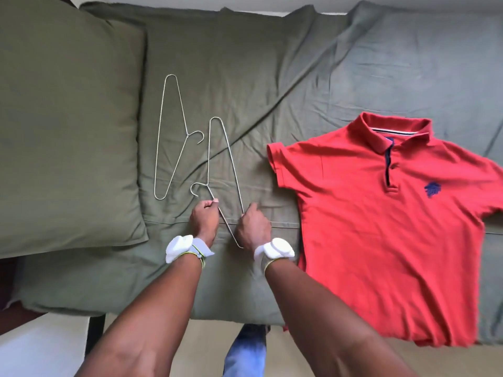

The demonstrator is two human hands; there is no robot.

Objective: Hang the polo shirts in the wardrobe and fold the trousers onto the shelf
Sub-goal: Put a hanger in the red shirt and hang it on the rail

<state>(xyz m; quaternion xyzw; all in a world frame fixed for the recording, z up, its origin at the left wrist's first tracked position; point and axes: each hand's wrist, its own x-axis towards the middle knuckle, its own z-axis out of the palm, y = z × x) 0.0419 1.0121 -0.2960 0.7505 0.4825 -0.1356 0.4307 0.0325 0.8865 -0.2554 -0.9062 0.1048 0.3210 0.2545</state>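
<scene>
head: both hands (230, 225) (curled) on hanger (217, 156)

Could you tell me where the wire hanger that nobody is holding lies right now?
In the head view, the free hanger lies flat on the green bedsheet, left of centre, between the pillow and the held hanger.

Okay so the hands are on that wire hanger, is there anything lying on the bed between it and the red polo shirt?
Nothing visible does. Both the left hand and right hand grip the near wire hanger, and only bare green bedsheet separates it from the red polo shirt. The second hanger lies on the far side, toward the pillow.
</scene>
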